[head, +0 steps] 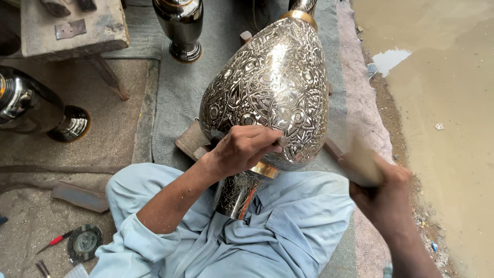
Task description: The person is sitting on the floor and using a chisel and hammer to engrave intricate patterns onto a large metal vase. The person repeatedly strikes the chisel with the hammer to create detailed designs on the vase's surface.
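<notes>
A large engraved metal vase [272,87] with gold bands lies tilted across my lap, its neck pointing toward me. My left hand [242,149] rests on the vase's lower belly, fingers closed around a thin chisel [280,140] whose tip touches the engraved surface. My right hand [383,190] is raised to the right of the vase and grips a wooden mallet [357,159], which is blurred. A wooden block [193,139] props the vase from below on its left side.
A plain polished vase [182,25] stands at the top, another [31,108] lies at the left. A wooden bench [72,25] stands top left. A round tin [85,242] and a red-handled tool [56,240] lie bottom left. Muddy water [442,77] fills the right.
</notes>
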